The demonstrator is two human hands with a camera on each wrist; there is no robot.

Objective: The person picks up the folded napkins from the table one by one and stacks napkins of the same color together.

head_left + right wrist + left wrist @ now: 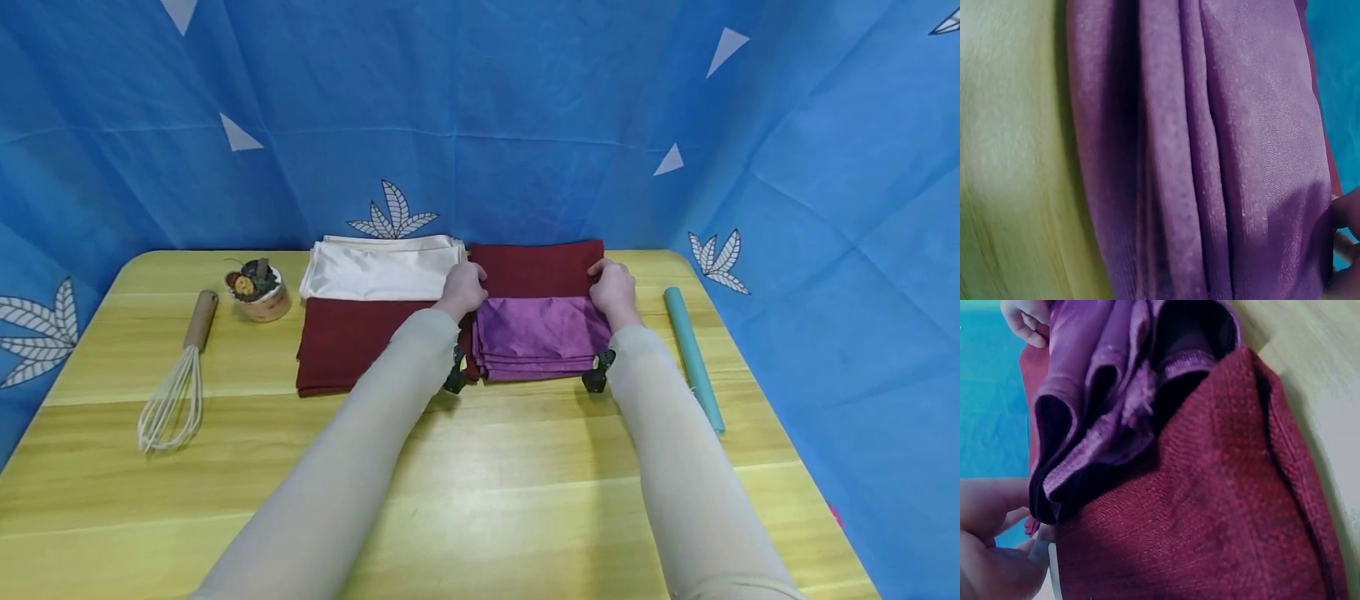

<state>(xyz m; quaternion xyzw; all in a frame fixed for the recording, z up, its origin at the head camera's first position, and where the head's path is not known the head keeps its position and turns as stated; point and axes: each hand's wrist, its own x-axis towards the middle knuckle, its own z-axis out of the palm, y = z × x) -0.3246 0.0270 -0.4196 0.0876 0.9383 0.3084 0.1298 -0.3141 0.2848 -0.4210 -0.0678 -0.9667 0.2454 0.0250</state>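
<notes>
Toward the back of the table lies a folded dark red cloth (536, 268). My left hand (462, 288) pinches its left edge, and a small bit of red shows between the fingers in the left wrist view. At the opposite side my right hand (615, 292) grips the right edge; in the right wrist view only part of that hand (1347, 244) appears. Directly in front is a folded purple cloth (543, 329), its layered folds (1094, 381) visible up close. A second dark red cloth (345, 342) lies left of it, partly covered by my left forearm.
A folded white cloth (382, 268) lies behind the left red cloth. Further left are a small potted plant (262, 296) and a wooden-handled whisk (187, 367). A teal rod (693, 358) lies near the table's right edge. Blue curtain (525, 125) hangs behind.
</notes>
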